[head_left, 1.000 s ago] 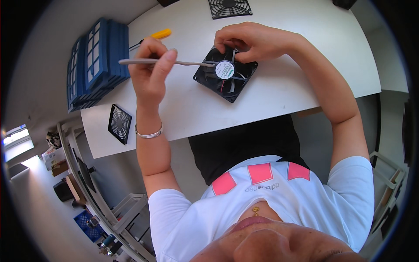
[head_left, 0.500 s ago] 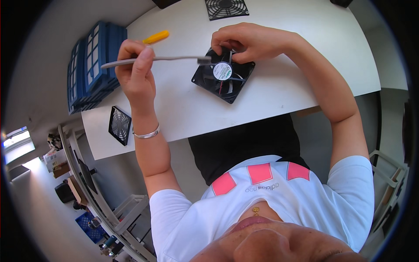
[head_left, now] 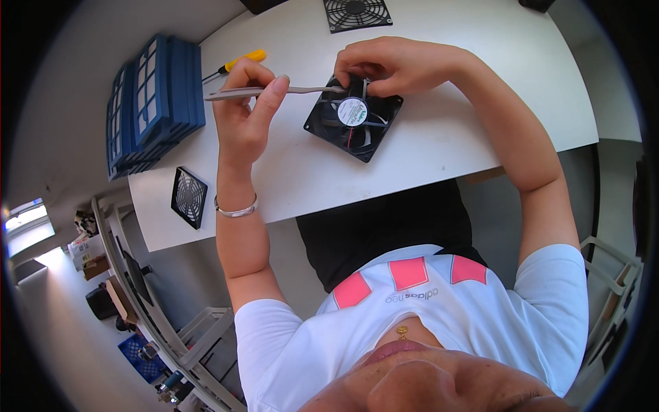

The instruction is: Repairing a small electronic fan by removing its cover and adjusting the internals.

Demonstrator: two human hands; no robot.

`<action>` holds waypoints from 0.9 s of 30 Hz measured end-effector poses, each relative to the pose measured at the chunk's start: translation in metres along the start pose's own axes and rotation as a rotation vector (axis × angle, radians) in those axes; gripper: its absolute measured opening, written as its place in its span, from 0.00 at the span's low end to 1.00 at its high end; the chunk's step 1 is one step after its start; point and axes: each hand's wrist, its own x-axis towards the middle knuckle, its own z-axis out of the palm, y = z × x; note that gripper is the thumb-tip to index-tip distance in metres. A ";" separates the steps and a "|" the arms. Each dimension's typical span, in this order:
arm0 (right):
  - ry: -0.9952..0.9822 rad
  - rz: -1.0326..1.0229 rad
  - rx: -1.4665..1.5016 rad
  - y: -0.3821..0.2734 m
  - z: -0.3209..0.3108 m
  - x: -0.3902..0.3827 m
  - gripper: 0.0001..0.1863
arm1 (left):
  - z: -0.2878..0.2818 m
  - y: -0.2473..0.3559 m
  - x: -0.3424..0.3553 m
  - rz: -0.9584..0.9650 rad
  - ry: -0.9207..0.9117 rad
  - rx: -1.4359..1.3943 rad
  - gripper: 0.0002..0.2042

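Observation:
A black square cooling fan (head_left: 358,141) with a round white hub label lies at an angle on the white table (head_left: 453,137). My right hand (head_left: 391,65) grips its far edge, thumb and fingers bent over the frame. From the left, my left hand (head_left: 248,113) pinches the handle of a slim grey brush (head_left: 302,90), shaped like a toothbrush. The brush's head reaches in among the fan's blades near the far left side; its bristles are hidden. Behind my left hand lies a screwdriver (head_left: 247,59) with a yellow handle.
Blue frames with white panels (head_left: 152,96) stand stacked at the table's left edge. One black fan grille (head_left: 188,198) lies at the near left, another fan grille (head_left: 355,14) at the far side. White railings (head_left: 171,329) stand on the floor at left.
My left hand has moved right with the brush, taking its head from the fan's left edge in among the blades. More of the screwdriver shows. My right hand stays on the fan, which shifted slightly.

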 end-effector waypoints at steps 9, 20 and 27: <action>-0.026 0.049 -0.011 -0.012 -0.002 -0.003 0.18 | 0.001 0.000 -0.001 -0.017 0.011 -0.051 0.09; -0.012 0.028 -0.013 -0.009 0.001 -0.001 0.17 | 0.005 -0.001 -0.002 0.011 0.107 -0.054 0.09; 0.021 0.027 -0.048 -0.010 0.002 -0.002 0.16 | 0.012 0.001 -0.005 0.197 0.167 0.161 0.10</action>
